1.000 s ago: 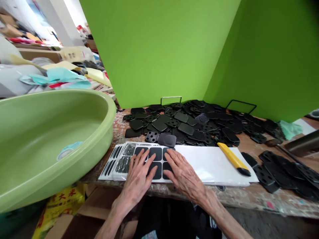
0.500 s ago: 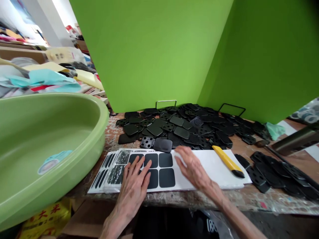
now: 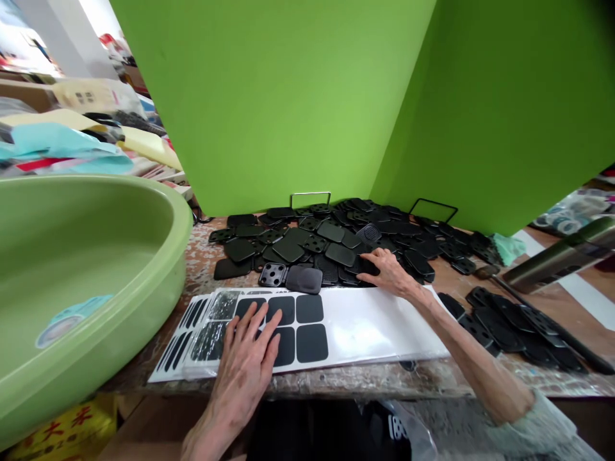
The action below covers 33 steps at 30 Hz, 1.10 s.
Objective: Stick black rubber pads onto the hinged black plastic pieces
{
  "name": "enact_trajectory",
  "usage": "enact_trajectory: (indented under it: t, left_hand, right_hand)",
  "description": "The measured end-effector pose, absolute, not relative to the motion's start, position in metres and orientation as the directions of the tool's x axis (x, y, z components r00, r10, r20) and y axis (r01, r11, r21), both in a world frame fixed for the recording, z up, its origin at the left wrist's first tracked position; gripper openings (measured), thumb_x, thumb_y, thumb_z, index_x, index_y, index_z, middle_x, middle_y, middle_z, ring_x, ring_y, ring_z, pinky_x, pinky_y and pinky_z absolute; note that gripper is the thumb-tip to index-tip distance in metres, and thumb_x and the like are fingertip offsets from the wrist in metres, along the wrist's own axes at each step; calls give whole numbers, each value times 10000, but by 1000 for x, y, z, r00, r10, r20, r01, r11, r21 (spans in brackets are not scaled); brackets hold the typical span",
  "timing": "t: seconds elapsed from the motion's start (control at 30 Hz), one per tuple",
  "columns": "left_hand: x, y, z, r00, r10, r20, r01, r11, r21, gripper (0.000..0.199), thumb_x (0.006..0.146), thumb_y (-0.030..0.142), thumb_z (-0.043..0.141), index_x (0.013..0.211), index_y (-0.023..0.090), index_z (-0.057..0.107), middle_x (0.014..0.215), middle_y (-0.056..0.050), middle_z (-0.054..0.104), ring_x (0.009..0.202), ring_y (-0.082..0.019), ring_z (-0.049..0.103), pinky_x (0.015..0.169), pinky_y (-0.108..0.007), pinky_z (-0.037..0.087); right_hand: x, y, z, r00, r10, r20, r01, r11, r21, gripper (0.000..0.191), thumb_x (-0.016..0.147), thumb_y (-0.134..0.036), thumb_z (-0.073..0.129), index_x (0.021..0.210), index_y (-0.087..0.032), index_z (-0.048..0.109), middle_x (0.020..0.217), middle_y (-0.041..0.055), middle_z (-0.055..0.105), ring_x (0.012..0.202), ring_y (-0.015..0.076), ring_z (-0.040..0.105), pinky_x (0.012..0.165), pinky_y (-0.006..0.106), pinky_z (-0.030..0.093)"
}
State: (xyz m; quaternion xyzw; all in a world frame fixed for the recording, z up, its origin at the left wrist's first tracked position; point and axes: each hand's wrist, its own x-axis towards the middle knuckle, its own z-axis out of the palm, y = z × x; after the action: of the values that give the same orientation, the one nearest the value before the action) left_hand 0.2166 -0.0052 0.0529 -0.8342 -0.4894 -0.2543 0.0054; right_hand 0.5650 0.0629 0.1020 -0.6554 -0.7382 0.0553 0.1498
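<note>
Your left hand [image 3: 243,374] lies flat on the black pads [image 3: 312,342], fingers spread and loose, on the white sheet [image 3: 369,326]. Your right hand [image 3: 387,272] touches the black pile [image 3: 307,240], maybe gripping a piece; it's hard to see.

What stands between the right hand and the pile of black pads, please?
Nothing visible does: the right hand rests directly on the pile of black pads. The white sheet lies nearer the person, in front of the pile, and does not block the fingers.
</note>
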Motion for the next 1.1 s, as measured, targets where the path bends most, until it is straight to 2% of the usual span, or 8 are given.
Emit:
enact_trajectory:
  t: [0.2,0.3,0.4,0.47,0.57,0.73,0.93,1.1]
  left_hand:
    - [218,-9,65,349,801,486,794,-528,300,335,911,292,442,1185,210,617,1293,-127,564,1275,-322,436,1040,-573,324]
    - [232,-22,90,114,859,499,738,-410,537,288,888,356,498,1075,209,660,1207,-129,568,1196,-316,478,1017,-544,357]
    - [261,-41,113,76,985,157,360,-174,917,409,855,438,561,1222,257,563,1205,-91,567,1116,-253,543,964,-445,445]
    - [281,-53,121,221,973,-66,-7,69,998,553,843,452,587,1343,269,437,1258,-86,561,1135,-224,554,961,-383,463]
    - [298,-67,123,314,932,-180,-349,289,891,590,825,386,642,1356,260,420,1286,-71,566,1198,-200,520,1008,-316,419]
    - [286,-82,121,354,872,-338,-533,485,693,544,828,375,649,1318,215,477,1157,-86,643,1099,-223,584,972,-364,431]
    - [268,-99,120,482,789,-382,-494,604,625,615,845,373,633,1394,206,413,1154,-88,642,1063,-209,592,993,-364,401]
    - [252,-111,124,527,728,-440,-347,656,670,533,877,369,584,1375,248,438,1077,-51,646,975,-177,599,915,-333,436]
  right_hand:
    - [566,27,119,-27,994,110,893,73,-444,415,756,-426,701,1076,-163,674,960,98,570,939,268,535,867,417,442]
    - [545,-10,127,21,998,63,815,19,-579,418,829,-507,607,1098,-191,654,956,71,595,844,210,585,748,338,506]
    - [504,-47,130,14,1000,25,647,10,-763,412,871,-521,550,1122,-204,628,999,57,607,886,189,597,748,290,522]
    - [474,-69,129,-4,1000,4,435,6,-901,377,869,-486,577,1118,-207,624,1029,58,603,941,197,587,804,299,512]
    - [444,-99,125,-21,1000,5,264,10,-965,363,888,-434,579,1203,-253,585,1054,53,583,971,208,570,863,339,496]
    - [431,-132,111,-93,974,207,507,225,-832,462,939,-259,505,1389,-310,410,1235,68,482,1103,219,487,958,383,455]
    - [424,-151,100,-260,861,436,722,474,-505,553,931,-19,359,1449,-205,302,1401,93,448,1297,234,372,1058,437,361]
    - [429,-161,118,-172,917,361,602,388,-698,351,959,-88,384,1270,-204,499,1149,49,627,1037,163,592,896,259,472]
